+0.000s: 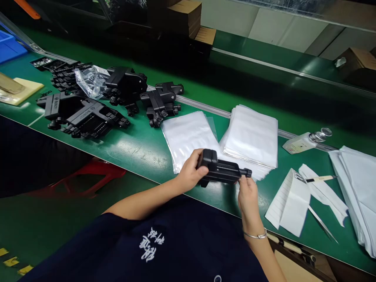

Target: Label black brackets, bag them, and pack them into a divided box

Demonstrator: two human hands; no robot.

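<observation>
A black plastic clamp bracket (225, 171) with a small knob at its right end is held up over the table's front edge. My left hand (190, 171) is closed round its thick left end, thumb on the near face. At the other end my right hand (248, 194) pinches the bracket just below the knob; its fingertips are partly hidden. Behind the bracket lie a flat pile of clear plastic bags (189, 135) and a taller stack of bags (251, 133). Similar black brackets (160, 102) are heaped to the left, and more grey-topped ones (91, 115) lie nearer.
On the right are a white bottle with a metal top (302, 143), folded paper (289, 203), a craft knife (321, 178), tweezers (323, 225) and white sheets (358, 188). A metal rail (202, 105) runs behind. A red stool (96, 176) stands below at left.
</observation>
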